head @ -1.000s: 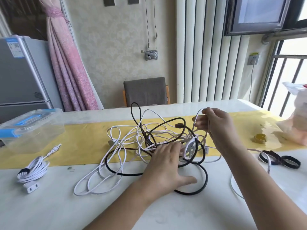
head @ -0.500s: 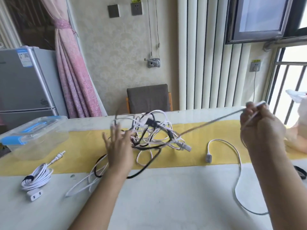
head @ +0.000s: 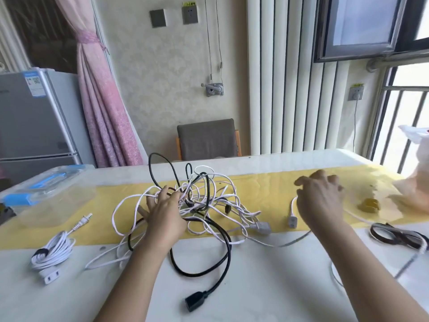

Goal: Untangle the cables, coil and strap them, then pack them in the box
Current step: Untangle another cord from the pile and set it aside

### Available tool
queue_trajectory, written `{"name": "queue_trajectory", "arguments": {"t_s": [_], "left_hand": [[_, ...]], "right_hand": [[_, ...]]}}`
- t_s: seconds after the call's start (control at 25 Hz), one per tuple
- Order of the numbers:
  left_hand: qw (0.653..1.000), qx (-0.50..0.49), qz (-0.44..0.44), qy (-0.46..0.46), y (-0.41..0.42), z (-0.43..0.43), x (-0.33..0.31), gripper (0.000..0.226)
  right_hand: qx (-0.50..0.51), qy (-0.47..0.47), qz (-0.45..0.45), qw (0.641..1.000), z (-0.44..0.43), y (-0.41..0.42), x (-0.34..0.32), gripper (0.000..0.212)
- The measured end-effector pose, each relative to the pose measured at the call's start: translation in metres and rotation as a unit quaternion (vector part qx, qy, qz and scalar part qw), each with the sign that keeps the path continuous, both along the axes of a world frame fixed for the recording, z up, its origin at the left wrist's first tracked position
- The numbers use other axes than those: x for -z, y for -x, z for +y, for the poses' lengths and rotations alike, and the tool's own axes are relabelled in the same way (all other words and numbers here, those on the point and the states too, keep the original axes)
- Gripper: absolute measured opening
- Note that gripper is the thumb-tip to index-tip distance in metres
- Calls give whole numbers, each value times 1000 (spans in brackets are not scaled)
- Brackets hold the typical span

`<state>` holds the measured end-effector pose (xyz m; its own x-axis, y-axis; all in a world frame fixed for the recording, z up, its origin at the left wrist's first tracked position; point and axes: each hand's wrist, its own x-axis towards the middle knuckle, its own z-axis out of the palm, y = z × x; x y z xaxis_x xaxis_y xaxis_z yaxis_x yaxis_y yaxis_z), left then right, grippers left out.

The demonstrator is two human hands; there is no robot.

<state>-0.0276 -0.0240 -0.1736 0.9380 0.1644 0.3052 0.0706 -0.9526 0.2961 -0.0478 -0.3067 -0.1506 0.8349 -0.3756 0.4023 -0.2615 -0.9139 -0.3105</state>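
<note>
A tangle of white and black cables (head: 204, 198) lies on the yellow runner (head: 267, 189) in the middle of the table. My left hand (head: 164, 217) rests on the tangle's left side with fingers spread among the strands. A black cable loops toward me and ends in a black socket (head: 197, 298). To the right, a freed white cable with a grey plug (head: 292, 220) lies on the runner. My right hand (head: 320, 201) hovers just above it, fingers loosely bent, holding nothing. A coiled, strapped white cable (head: 52, 252) sits at the left. The clear box with blue latches (head: 46, 189) stands at far left.
Dark straps (head: 399, 235) lie at the right edge near a small yellow object (head: 369, 204) and a plastic bag (head: 415, 189). A grey chair (head: 206, 140) stands behind the table, a fridge (head: 34, 119) at the left.
My right hand, which was pulling a white cable up and to the right, has let go and dropped toward the table. My left hand has settled back onto the tangle.
</note>
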Motion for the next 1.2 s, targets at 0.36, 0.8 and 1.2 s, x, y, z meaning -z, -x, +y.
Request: {"name": "queue_trajectory", "arguments": {"t_s": [0.36,0.8,1.2], "left_hand": [[969,3,-204,143,25,-13,-27,17],[933,344,-86,-63,-3,-60,22,35],[925,191,-141,297,1,-27,-18,47]], "right_hand": [[-227,22,217,949,75,22,14,35],[-249,-28,146,957,57,15,2,37],[-286,-134,-128,940,44,16,-17,42]]}}
